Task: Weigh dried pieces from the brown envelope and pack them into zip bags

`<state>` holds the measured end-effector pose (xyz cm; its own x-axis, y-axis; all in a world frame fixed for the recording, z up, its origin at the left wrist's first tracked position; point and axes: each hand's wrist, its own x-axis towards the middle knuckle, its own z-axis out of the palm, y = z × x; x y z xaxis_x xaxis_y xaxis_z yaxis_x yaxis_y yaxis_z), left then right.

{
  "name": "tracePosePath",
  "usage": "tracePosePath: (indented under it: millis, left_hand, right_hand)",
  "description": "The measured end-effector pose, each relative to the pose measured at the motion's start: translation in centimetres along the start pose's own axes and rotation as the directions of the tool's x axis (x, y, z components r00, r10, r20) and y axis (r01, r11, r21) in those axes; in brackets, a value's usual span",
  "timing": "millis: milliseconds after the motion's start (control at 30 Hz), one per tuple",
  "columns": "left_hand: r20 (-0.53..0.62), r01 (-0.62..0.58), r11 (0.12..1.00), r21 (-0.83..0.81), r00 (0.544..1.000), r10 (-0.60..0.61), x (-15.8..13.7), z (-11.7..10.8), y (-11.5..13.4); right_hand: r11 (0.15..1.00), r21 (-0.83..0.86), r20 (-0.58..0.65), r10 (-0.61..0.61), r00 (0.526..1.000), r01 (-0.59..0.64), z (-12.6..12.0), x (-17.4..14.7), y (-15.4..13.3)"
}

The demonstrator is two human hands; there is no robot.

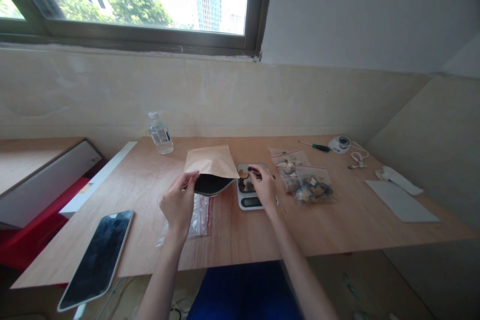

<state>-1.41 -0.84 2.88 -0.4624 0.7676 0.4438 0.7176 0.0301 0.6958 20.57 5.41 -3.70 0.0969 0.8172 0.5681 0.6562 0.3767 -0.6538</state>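
Observation:
My left hand (178, 200) pinches the near-left edge of a brown paper bag (212, 160). The bag lies tilted, its dark mouth gaping toward me. To its right stands a small white digital scale (251, 203) with several brownish pieces (245, 182) on its plate. Over the scale, my right hand (264, 185) has its fingertips pinched at a small dark piece (254, 170), whose exact kind I cannot make out. Clear zip bags (200, 215) with red seals lie flat under the paper bag, beside my left wrist.
Right of the scale lie zip bags of brownish chunks (315, 185). Farther back are a screwdriver (320, 147) and a white round camera (340, 144) with its cable. A water bottle (160, 135) stands back left, a tablet (97, 260) front left, white sheets (401, 201) at right.

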Motion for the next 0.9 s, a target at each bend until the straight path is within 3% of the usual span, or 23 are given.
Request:
tracePosePath:
  millis: [133,300,500,600,733,800,900]
  left_hand:
    - [0.003,0.0,1.0,-0.011,1.0,0.0,-0.1,0.0,-0.1]
    - [0.003,0.011,1.0,-0.006,1.0,-0.011,0.0,0.1,-0.2]
    - [-0.005,0.0,1.0,-0.013,1.0,0.0,0.1,0.1,-0.2]
    - [-0.002,-0.001,1.0,-0.015,1.0,0.001,0.1,0.0,-0.2]
    - [-0.005,0.009,1.0,-0.018,1.0,-0.009,-0.1,0.0,-0.3]
    - [-0.007,0.011,1.0,-0.022,1.0,-0.011,-0.2,0.1,-0.2]
    - [-0.005,0.01,1.0,-0.025,1.0,-0.01,-0.3,0.3,-0.1]
  right_hand:
    - [0.99,-0.13,0.12,0.072,0.99,-0.056,0.9,3.2,1.5]
    - [0.971,-0.237,0.244,0.075,0.967,-0.015,2.1,4.8,2.3]
    - [0.945,-0.326,0.217,0.064,0.974,0.01,1.4,4.0,2.2]
    - [0.961,-0.273,0.152,-0.001,0.988,0.043,0.3,3.4,1.7]
    - [0.99,-0.071,0.111,-0.115,0.987,0.124,-0.9,1.6,0.1]
    - [0.976,-0.035,0.187,-0.206,0.961,0.216,-1.1,0.2,-1.1]
    - [0.929,-0.077,0.367,-0.311,0.877,0.362,-1.0,-1.6,-2.4]
